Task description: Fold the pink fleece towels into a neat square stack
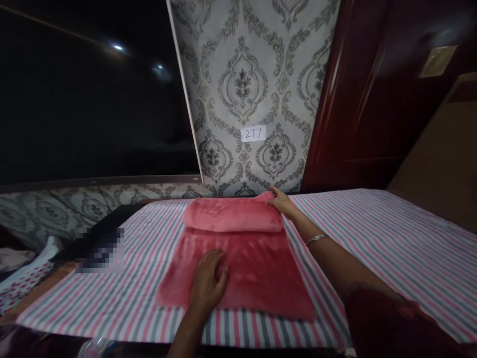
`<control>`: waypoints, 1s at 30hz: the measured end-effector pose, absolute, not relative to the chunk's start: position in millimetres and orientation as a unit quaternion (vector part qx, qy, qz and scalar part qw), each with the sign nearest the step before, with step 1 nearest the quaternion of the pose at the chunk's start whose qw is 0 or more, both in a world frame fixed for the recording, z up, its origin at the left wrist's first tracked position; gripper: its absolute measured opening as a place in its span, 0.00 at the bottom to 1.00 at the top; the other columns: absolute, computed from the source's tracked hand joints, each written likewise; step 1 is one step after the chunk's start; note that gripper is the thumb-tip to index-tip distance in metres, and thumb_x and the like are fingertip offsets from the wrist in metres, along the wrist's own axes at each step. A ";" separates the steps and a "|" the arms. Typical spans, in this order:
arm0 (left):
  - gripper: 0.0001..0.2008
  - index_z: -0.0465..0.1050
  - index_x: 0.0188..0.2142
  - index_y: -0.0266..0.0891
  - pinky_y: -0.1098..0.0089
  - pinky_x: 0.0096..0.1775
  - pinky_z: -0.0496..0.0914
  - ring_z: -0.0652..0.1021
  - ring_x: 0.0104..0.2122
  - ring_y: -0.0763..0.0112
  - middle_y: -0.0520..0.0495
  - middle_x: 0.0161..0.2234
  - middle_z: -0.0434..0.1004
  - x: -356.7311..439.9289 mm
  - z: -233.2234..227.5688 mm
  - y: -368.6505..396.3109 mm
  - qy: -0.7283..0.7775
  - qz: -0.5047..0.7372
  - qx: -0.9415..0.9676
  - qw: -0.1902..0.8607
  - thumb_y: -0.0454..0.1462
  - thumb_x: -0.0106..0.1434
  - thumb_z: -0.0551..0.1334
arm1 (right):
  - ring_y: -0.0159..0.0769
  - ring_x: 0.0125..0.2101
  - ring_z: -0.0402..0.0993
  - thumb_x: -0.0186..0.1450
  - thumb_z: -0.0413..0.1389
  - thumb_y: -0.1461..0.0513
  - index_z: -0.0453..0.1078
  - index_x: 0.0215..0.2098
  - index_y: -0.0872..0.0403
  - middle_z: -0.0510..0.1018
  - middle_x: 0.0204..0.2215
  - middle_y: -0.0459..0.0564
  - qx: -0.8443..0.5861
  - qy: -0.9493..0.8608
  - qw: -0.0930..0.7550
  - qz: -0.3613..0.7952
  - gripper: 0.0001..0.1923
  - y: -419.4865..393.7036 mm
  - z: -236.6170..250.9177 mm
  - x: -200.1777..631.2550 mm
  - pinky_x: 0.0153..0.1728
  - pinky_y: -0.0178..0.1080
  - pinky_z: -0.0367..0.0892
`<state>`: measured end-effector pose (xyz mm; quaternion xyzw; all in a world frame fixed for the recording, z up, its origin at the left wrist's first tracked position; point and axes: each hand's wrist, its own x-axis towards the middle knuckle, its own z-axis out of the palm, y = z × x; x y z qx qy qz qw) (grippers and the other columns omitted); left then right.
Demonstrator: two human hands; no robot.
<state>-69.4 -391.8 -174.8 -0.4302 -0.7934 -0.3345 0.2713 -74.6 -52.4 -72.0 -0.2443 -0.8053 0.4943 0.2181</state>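
Observation:
A pink plush blanket (257, 268) lies on the striped bed sheet (391, 238), its far end folded over into a thick roll (233, 215). My left hand (208, 283) rests flat on the near, flat part of the blanket, fingers spread slightly. My right hand (281, 201) reaches to the far right corner of the roll and grips the blanket's edge there. A thin bangle (316, 239) sits on my right wrist.
Patterned grey wallpaper (253, 89) with a small label reading 277 (253, 133) stands behind the bed. A dark red wooden door (372, 99) is at the right, a dark window (85, 99) at the left. Dotted fabric (26, 281) lies at the left edge.

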 end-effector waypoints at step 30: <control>0.28 0.71 0.55 0.39 0.54 0.53 0.70 0.74 0.53 0.53 0.37 0.53 0.73 -55.8 -131.9 -510.9 -0.865 -0.367 -0.263 0.217 0.52 0.60 0.62 | 0.49 0.58 0.66 0.61 0.51 0.70 0.48 0.72 0.43 0.65 0.62 0.55 0.047 -0.924 0.343 0.164 0.42 -155.7 -165.0 137.1 0.55 0.53 0.68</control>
